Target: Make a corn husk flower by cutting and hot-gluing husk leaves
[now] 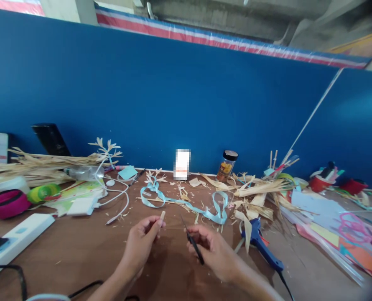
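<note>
My left hand (143,238) pinches a small pale strip of dried husk (162,215) between thumb and fingers, its tip pointing up. To its right, my right hand (212,251) grips black-handled scissors (194,246), seen nearly edge-on, with the thin dark blades pointing up and left. A gap separates the blades from the strip. Beyond both hands, a light blue ribbon (189,205) lies in loose loops, with a husk flower (155,177) at its left end. Husk scraps (197,182) are scattered around it. A blue hot glue gun (264,246) lies right of my right hand.
A black-lidded jar (226,165) and a pixelated white card (182,164) stand against the blue partition (173,96). Husk bundles (261,188) lie at both sides. Left are a white power strip (23,242), charger (84,205) and pink pouch (7,203); right, coloured papers (317,209).
</note>
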{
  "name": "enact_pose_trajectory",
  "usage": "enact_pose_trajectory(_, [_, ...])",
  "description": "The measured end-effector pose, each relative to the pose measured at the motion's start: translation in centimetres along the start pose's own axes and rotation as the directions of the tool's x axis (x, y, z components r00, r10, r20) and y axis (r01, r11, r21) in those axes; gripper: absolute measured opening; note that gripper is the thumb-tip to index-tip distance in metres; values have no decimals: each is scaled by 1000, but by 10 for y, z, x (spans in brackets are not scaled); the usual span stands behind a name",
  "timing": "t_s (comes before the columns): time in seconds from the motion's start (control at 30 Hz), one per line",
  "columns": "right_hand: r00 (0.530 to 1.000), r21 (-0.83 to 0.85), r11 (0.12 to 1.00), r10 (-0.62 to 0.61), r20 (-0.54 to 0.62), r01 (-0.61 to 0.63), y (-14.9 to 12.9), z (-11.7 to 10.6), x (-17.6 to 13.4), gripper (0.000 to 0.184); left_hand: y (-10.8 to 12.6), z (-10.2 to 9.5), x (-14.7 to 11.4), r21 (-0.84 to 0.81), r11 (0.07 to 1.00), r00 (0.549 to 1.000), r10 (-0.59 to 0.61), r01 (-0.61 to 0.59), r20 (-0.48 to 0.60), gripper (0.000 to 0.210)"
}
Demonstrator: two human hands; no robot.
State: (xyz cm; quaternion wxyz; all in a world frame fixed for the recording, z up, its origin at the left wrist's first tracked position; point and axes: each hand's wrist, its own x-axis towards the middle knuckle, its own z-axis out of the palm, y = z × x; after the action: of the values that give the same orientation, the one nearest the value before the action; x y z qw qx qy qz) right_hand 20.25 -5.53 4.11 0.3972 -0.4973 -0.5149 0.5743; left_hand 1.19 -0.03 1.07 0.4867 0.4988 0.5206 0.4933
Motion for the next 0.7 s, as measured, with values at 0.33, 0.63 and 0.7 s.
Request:
enact_pose_trajectory(0.33, [923,188,950,-175,-342,249,3,15,55,52,8,41,8,-164,984,992,-57,75,110,28])
enact_pose_trajectory(0.63, [893,177,957,-136,-428,230,16,11,58,48,-12,48,5,3,999,968,41,-43,249,25])
enact_pose_trajectory(0.7, [889,145,961,-151,-432,234,17,10,57,46,-13,46,5,15,998,965,58,-64,257,24])
